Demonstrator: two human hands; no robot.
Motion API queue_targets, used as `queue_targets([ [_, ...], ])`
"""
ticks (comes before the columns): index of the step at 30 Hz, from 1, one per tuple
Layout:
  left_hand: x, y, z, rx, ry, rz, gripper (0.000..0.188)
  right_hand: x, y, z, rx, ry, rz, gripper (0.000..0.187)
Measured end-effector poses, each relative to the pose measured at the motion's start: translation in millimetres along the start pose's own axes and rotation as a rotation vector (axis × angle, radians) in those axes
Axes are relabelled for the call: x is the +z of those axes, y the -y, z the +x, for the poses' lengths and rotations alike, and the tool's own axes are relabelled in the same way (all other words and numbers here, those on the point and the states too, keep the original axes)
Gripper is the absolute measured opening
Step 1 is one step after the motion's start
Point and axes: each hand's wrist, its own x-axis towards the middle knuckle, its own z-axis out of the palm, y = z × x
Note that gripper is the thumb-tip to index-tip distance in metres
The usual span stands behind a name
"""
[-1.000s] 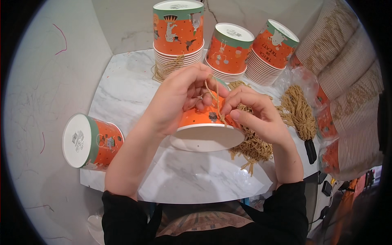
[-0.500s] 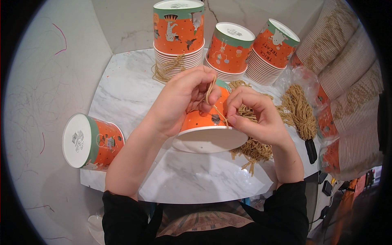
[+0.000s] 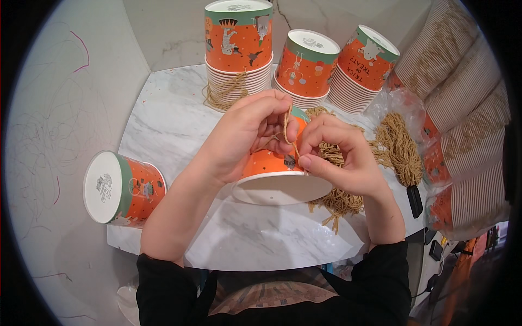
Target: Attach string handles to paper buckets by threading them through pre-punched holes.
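Note:
An orange paper bucket [image 3: 266, 163] with a green band rests on its side on the table, its white rim toward me. A tan cord [image 3: 286, 120] runs from my left fingers down toward the bucket's rim. My left hand [image 3: 246, 130] is closed above the bucket, pinching the upper loop of that cord. At the rim's right side, my right hand [image 3: 338, 152] has its thumb and forefinger pressed together on the lower part of the cord. Where the cord meets the bucket is partly hidden by the right fingertips.
Stacks of matching buckets [image 3: 239, 46] stand upside down along the back. Another bucket [image 3: 144, 187] lies on its side at the left. Bundles of tan cord [image 3: 399, 146] lie at the right, beside a black-handled item [image 3: 414, 202]. Bagged bucket stacks [image 3: 473, 141] lean at the far right.
The bucket has shifted slightly to the right. My left fingers and the cord loop have moved a little right, and my right fingertips have drawn slightly closer to the cord's upper part.

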Motion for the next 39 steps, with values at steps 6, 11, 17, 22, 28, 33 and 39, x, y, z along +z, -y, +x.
queue_targets([
  [6, -10, 5, 4, 0.033, 0.054, 0.012, 0.020, -3, 1, 1, 0.001, 0.025, -0.004, 0.008],
  [11, -8, -10, -6, 0.071, 0.111, 0.265, 0.022, -1, -4, 0, -0.091, 0.048, -0.055, 0.005],
  [17, -18, -10, -8, 0.163, 0.192, 0.689, 0.015, 0, -2, 1, -0.121, 0.044, -0.155, 0.006],
  [22, -10, -11, -12, 0.155, 0.163, 0.766, 0.008, 2, 2, 1, -0.116, -0.016, -0.177, 0.007],
  [28, -12, -4, -7, 0.132, 0.094, 0.686, 0.006, 8, 2, 1, -0.191, -0.104, -0.315, 0.010],
  [33, -10, -7, -9, 0.135, 0.097, 0.673, 0.006, 7, 1, 2, -0.185, -0.086, -0.320, 0.010],
  [39, -11, -8, -8, 0.132, 0.105, 0.650, 0.006, 4, 0, 3, -0.164, -0.063, -0.295, 0.009],
])
